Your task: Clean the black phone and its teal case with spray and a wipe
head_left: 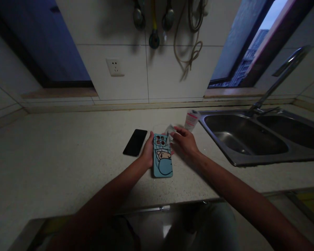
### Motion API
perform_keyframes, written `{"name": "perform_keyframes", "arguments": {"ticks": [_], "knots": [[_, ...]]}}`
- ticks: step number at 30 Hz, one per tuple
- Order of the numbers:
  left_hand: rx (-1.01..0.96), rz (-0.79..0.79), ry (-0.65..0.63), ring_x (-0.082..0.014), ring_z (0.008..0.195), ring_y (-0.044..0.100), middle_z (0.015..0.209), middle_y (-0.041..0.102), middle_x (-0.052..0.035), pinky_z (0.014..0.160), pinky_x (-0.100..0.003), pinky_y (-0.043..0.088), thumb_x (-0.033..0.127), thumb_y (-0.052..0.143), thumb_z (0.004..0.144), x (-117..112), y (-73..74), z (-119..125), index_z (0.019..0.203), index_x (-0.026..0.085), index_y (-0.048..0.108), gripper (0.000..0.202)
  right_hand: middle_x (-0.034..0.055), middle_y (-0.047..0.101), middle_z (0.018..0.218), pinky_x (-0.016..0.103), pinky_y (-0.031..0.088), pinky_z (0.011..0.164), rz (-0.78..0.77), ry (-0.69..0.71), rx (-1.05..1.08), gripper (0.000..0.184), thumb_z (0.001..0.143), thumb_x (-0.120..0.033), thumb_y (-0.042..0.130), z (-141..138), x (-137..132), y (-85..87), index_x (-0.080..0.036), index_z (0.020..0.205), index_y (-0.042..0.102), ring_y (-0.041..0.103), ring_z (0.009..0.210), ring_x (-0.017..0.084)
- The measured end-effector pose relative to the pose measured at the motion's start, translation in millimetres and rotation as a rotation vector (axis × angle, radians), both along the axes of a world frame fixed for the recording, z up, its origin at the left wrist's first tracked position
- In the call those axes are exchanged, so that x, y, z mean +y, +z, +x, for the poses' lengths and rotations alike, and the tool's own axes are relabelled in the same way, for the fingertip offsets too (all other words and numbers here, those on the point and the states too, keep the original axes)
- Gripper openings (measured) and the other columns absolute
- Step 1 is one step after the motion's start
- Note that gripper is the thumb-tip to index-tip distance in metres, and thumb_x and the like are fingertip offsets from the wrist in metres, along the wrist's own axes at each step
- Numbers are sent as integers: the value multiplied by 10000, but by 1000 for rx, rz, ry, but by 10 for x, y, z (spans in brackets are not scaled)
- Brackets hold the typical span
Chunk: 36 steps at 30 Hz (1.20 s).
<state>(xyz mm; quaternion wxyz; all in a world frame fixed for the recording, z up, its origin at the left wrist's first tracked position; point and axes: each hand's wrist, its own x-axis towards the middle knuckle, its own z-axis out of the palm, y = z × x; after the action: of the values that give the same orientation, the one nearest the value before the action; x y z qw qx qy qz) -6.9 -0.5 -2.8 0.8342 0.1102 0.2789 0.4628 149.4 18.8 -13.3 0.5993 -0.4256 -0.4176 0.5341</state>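
Note:
A light-blue phone case (162, 164) with a cartoon print and round camera holes is in my left hand (148, 151), which grips it along the left edge. Through the camera holes I see skin tone behind it. My right hand (184, 140) pinches a crumpled pale wipe (169, 134) against the case's upper right edge. Left of the case, a phone (135, 142) with a dark screen lies flat on the counter. Just beyond my right hand stands a translucent plastic bottle or packet (192, 120) with red print; its exact kind is unclear.
The pale countertop (94, 146) runs along a tiled wall with a power socket (115, 67). A double steel sink (235, 162) with a faucet (282, 80) sits at the right. Pipe valves (154, 39) and a looped cord (192, 57) hang above. The counter's front edge is close to me.

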Motion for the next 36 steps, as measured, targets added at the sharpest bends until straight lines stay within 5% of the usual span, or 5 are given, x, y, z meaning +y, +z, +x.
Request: {"name": "perform_keyframes", "arguments": {"ticks": [5,8,12,22,36], "knots": [[-19,-3,-136,-257,756,744,892,753,-150,749,-455,614,606,403,976,-7,-65,26,1146,133,670,569,108,739,1069,259,491,443,-37,30,-207,379,684,-367,774,-49,-69,-26,-162,998,720,646,662,168],[61,-11,-184,-255,703,741,812,745,-153,690,-426,623,650,363,967,-11,-78,25,1082,104,676,640,101,740,1103,308,565,602,147,13,-371,259,767,-388,705,-50,-58,-72,-176,910,746,684,809,200],[110,17,-205,-230,645,732,743,736,-129,653,-391,624,648,336,977,-33,-53,29,1058,108,672,642,69,770,1030,365,576,820,245,109,-385,280,857,-391,632,-54,-31,-101,-216,1060,713,708,933,212],[143,86,-287,-243,705,745,791,750,-135,664,-381,622,683,336,957,-89,-52,69,1111,120,675,675,54,772,1087,414,546,973,507,136,-534,253,887,-268,608,7,-142,99,-261,1104,736,723,1033,218],[-19,33,-119,-283,812,738,854,753,-150,744,-392,600,812,282,883,19,-116,28,1088,121,724,845,48,762,1173,382,565,932,795,377,-690,430,865,-132,580,-69,-279,95,-300,1242,700,736,1039,217]]}}
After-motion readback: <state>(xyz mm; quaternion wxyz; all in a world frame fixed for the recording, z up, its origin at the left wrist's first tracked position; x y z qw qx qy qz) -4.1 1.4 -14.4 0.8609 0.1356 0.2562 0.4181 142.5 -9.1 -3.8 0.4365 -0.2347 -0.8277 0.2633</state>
